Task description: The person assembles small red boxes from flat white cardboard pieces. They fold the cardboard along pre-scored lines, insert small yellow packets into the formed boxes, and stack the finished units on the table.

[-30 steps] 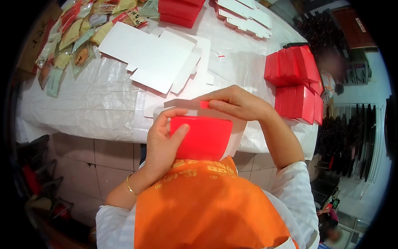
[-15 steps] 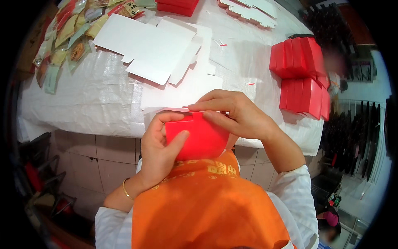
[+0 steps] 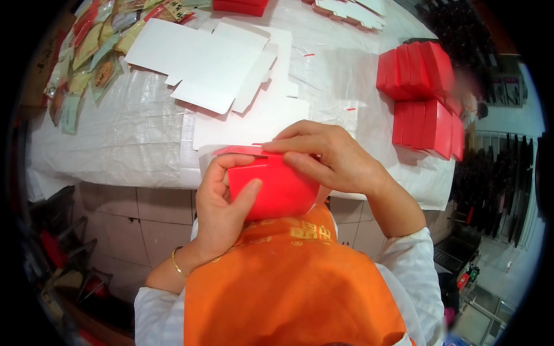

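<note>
Close to my apron, at the table's near edge, a red cardboard box (image 3: 277, 187) is held between both hands. My left hand (image 3: 222, 193) grips its left end, the thumb on the red face and the fingers curled over the upper edge. My right hand (image 3: 323, 153) pinches the upper edge, its fingers over a folded flap and its thumb against the red face. The box's white inner side shows along the top edge. Just beyond lie flat white box blanks (image 3: 202, 63), stacked unevenly.
Red boxes (image 3: 424, 130) stand in two groups at the right. Small sealed packets (image 3: 95, 52) are heaped at the far left. More red pieces (image 3: 239, 7) and white blanks (image 3: 349, 14) lie at the back. A white woven sheet (image 3: 133, 144) covers the table.
The small red tab at the upper edge, visible earlier beside my right fingers, is now mostly out of sight, and a red flap shows behind the edge. Both hands keep their grip.
</note>
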Motion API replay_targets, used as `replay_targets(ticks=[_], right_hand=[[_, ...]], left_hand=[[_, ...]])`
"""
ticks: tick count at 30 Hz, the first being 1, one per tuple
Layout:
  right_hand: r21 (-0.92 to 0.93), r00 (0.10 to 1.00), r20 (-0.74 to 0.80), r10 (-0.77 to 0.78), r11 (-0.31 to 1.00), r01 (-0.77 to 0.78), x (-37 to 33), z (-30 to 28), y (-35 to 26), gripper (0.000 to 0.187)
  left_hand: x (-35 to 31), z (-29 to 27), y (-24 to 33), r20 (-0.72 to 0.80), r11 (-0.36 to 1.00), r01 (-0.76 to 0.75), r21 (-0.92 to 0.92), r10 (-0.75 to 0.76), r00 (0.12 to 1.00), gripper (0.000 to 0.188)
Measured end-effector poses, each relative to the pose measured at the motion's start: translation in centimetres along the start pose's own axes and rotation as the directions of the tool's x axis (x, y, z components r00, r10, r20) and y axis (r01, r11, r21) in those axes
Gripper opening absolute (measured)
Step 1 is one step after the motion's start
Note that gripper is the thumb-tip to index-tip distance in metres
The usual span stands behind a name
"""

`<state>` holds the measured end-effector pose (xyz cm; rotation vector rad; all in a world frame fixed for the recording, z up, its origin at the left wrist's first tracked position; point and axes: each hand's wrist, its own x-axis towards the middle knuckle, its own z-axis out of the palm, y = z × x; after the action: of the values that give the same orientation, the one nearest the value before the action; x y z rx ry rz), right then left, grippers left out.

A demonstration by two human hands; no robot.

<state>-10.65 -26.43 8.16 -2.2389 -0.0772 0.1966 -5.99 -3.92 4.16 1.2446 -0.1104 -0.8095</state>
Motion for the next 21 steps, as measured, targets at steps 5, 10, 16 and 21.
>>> replay_targets(ticks=[5,10,16,21], right_hand=[[0.027,1.000,-0.015,0.014,1.000,-0.014,0.14,-0.03,0.21,0.028],[0.015,1.000,-0.016,0.003,1.000,-0.002,0.27,0.09,0.19,0.027],[0.037,1.000,0.004,0.026,0.999,-0.026,0.01,-0.09,-0.29,0.027],[-0.001,1.000,0.015,0.014,1.000,-0.014,-0.18,-0.09,-0.16,0.027]], left_hand=[[-0.18,0.21,0.51,-0.004,0.999,0.046,-0.018,-0.046,0.999,0.033],[-0.40,0.19,0.45,0.004,0.999,0.040,-0.003,-0.040,0.999,0.033],[-0.42,0.05,0.12,0.007,1.000,-0.007,0.028,0.006,1.000,0.033],[-0.44,0.10,0.20,0.009,0.998,-0.024,0.057,0.023,1.000,0.032]])
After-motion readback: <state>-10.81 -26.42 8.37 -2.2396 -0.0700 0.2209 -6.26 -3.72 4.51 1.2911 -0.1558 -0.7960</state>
